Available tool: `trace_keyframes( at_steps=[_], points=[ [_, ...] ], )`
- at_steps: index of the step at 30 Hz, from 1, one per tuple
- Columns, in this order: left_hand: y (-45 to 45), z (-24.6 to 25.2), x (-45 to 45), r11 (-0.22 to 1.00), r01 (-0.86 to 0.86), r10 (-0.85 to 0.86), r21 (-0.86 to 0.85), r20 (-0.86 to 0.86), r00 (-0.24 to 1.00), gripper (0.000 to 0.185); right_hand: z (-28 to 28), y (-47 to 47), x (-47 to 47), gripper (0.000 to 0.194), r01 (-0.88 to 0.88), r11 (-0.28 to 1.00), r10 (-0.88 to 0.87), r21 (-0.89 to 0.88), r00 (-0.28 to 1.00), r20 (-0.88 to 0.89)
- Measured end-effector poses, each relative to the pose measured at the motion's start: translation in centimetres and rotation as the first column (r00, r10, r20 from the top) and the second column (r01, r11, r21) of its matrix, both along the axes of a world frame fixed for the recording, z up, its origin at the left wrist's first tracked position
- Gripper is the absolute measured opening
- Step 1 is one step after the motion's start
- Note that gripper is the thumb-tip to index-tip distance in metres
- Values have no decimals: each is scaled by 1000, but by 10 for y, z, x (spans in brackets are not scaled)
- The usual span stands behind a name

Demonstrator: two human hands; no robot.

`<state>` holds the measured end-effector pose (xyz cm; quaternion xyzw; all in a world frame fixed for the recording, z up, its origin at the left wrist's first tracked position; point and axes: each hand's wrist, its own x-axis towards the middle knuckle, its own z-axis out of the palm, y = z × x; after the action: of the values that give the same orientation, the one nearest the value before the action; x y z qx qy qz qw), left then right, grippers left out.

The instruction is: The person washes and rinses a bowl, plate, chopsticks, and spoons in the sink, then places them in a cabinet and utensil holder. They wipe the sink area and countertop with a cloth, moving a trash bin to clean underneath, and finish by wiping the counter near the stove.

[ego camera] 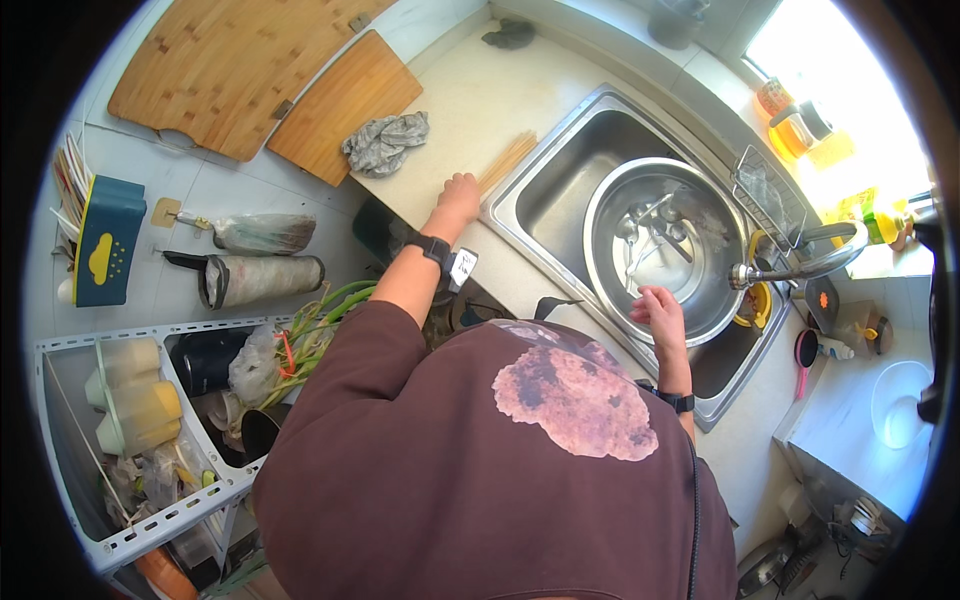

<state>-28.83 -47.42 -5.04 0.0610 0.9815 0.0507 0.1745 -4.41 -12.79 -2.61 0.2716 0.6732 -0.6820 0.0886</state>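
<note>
My left hand (457,197) is at the near end of a bundle of wooden chopsticks (510,160) on the counter, left of the sink. Its fingers curl downward, and whether they grip the chopsticks is hidden. Over the near rim of a large steel basin (600,277) hovers my right hand (660,311), fingers loosely bent and apart, with nothing in it. The basin rests across the double-bowl steel sink (564,161). Several metal spoons (651,225) lie inside the basin, apparently in water.
A curved faucet (832,259) reaches over the basin's right side. Beyond it sits a wire rack (769,199). A crumpled grey cloth (386,142) lies beside a wooden cutting board (349,105). At left stands a metal-framed shelf (150,544) with spring onions (326,330).
</note>
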Motion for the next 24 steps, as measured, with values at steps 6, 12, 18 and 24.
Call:
trace_keyframes(
  at_steps=[6, 12, 18, 24],
  points=[
    [2, -3, -13, 1000, -28, 28, 3, 75, 997, 34, 1, -3, -9, 23, -18, 1000, 18, -18, 1000, -12],
    [1, 1, -11, 988, -139, 140, 60, -9, 990, 34, 15, 3, -15, 24, -54, 995, 48, -80, 996, -75],
    [69, 25, 25, 860, 80, -66, 505, -46, 997, 31, 25, -19, -46, 42, -104, 956, 71, -274, 989, -128],
    [178, 32, 103, 580, 343, -574, 739, 72, 816, 41, -14, -39, -93, 29, 162, 874, -231, -459, 968, -99]
  ],
)
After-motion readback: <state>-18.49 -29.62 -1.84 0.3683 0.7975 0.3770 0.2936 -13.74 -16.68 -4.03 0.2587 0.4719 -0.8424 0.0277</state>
